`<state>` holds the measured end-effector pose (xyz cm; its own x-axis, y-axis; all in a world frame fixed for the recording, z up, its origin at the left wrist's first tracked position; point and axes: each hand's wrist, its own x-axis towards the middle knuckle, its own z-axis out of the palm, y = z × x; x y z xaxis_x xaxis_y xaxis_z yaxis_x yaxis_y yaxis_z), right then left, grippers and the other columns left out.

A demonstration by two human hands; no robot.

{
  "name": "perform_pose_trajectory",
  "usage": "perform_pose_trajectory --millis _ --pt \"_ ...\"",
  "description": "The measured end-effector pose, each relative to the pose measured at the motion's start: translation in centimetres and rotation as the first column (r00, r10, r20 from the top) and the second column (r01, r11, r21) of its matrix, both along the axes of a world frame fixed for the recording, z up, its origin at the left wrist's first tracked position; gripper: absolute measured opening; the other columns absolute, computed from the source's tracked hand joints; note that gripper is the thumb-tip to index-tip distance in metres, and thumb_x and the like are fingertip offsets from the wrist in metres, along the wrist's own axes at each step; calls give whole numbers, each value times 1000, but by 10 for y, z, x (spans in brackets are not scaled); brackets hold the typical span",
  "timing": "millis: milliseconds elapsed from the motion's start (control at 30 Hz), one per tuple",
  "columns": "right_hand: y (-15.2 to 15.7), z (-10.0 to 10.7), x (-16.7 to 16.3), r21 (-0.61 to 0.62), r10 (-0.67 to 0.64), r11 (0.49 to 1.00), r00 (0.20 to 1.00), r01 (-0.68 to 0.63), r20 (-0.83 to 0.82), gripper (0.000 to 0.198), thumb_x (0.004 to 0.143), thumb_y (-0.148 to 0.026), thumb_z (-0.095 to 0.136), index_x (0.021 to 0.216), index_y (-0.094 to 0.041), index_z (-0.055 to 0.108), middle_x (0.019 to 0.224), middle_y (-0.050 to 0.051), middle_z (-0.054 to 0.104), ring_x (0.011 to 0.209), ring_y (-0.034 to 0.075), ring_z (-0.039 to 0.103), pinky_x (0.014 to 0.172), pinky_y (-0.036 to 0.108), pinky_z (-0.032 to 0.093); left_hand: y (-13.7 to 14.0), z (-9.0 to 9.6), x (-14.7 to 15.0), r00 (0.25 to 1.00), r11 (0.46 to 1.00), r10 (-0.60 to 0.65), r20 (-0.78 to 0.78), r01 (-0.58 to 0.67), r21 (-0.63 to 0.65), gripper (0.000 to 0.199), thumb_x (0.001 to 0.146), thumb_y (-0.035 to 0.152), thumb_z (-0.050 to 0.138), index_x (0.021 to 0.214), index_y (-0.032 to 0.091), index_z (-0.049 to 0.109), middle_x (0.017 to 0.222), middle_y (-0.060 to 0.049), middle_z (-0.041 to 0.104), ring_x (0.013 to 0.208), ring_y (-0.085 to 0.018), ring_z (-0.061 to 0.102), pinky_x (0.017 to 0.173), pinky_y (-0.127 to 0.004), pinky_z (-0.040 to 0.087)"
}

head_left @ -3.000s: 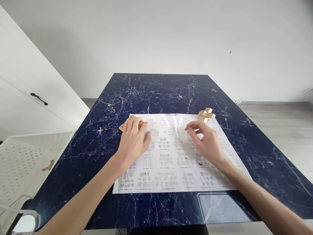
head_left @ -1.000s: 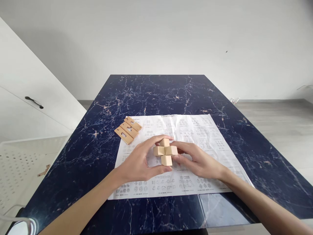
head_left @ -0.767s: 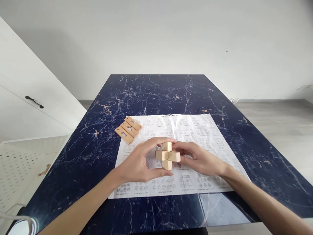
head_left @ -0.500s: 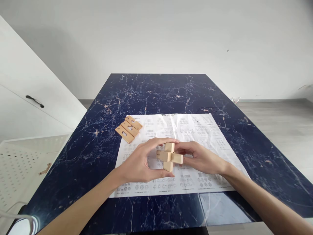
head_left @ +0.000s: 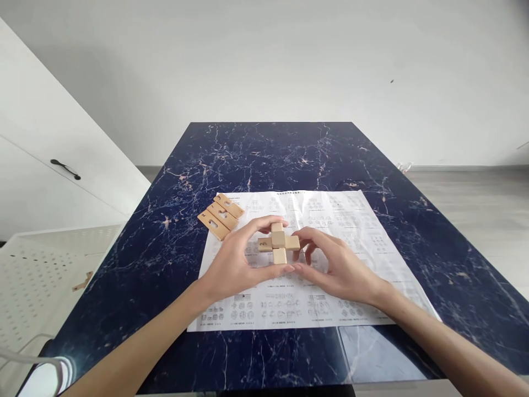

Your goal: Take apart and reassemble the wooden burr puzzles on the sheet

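Note:
My left hand (head_left: 239, 253) grips a cross-shaped wooden interlocking puzzle (head_left: 278, 239), fingers at its far end and thumb at its near end. Pale blocks stick out on every side, and a "3" is marked on the left one. Beside the right block, my right hand (head_left: 339, 264) has curved fingers, with thumb and index apart. Its fingertips are close to that block, and I cannot tell if they touch it. The two thumb tips are close together. Beneath the hands lies a printed diagram sheet (head_left: 355, 242).
Flat wooden pieces (head_left: 221, 215) with slots and numbers lie together at the sheet's upper left corner. The dark blue marbled table (head_left: 264, 154) carries a shiny flat panel (head_left: 380, 353) near its front edge. A white perforated surface (head_left: 37, 281) and a cabinet (head_left: 45, 121) stand left.
The puzzle has turned and moved slightly away from me, so one block end now faces up at its centre. My right hand's fingers have spread wider and its thumb has come into view.

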<state>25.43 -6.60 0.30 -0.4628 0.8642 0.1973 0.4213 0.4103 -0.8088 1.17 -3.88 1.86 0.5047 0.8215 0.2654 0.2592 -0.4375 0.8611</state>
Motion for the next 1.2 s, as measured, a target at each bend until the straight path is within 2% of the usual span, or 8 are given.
perform_pose_trajectory --millis 233,333,400,467,533,600,833,1200 --pt "-1 -2 -1 -62 72 996 995 -68 65 26 113 -42 48 114 -20 63 88 2 68 70 16 58 65 31 43 -2 -7 0 991 996 -89 -95 86 -40 82 82 50 91 151 30 51 149 -8 66 138 -32 63 116 -48 52" --pt "1 2 0 -202 115 972 993 -121 -41 27 112 -43 50 104 -20 61 85 2 67 72 15 58 67 30 45 -2 -6 0 993 996 -76 -86 72 -47 85 80 51 92 152 29 51 148 -10 67 137 -33 63 114 -49 54" --pt "3 5 0 -347 160 915 974 -207 -158 29 111 -46 51 104 -19 60 85 2 67 71 14 58 66 28 47 -2 -6 -1 993 996 -77 -84 73 -48 88 78 52 93 152 30 51 148 -10 66 137 -34 63 114 -50 54" --pt "6 8 2 -458 216 829 939 -321 -267 33 111 -50 52 107 -19 60 85 2 67 67 13 57 63 27 50 -2 -6 -2 992 994 -102 -79 98 -54 89 77 53 93 153 31 52 148 -10 66 137 -34 63 114 -51 53" --pt "8 9 3 -516 261 752 905 -409 -337 36 110 -53 53 108 -18 61 85 3 68 64 12 57 60 26 51 -2 -6 -2 988 989 -140 -68 136 -65 89 76 52 94 153 33 53 149 -9 66 138 -33 62 115 -51 52" --pt "10 8 5 -537 277 718 889 -444 -365 38 108 -54 56 107 -17 62 84 3 69 62 11 58 59 25 52 -2 -5 -3 985 985 -161 -58 157 -75 89 75 51 96 152 34 55 150 -9 65 139 -34 61 116 -52 51" --pt "9 2 5 -546 250 722 896 -425 -367 36 104 -51 66 107 -16 67 80 2 68 65 12 61 58 24 51 0 0 -2 978 975 -210 -16 208 -75 70 71 42 99 132 27 66 125 -5 75 113 -26 72 100 -42 57" --pt "4 3 2 -521 192 809 960 -273 -203 38 103 -53 65 100 -17 72 70 -3 54 61 11 42 56 27 33 -2 -2 -2 987 988 -152 -60 151 -14 67 70 40 99 124 25 63 117 -2 73 105 -22 70 92 -37 55"
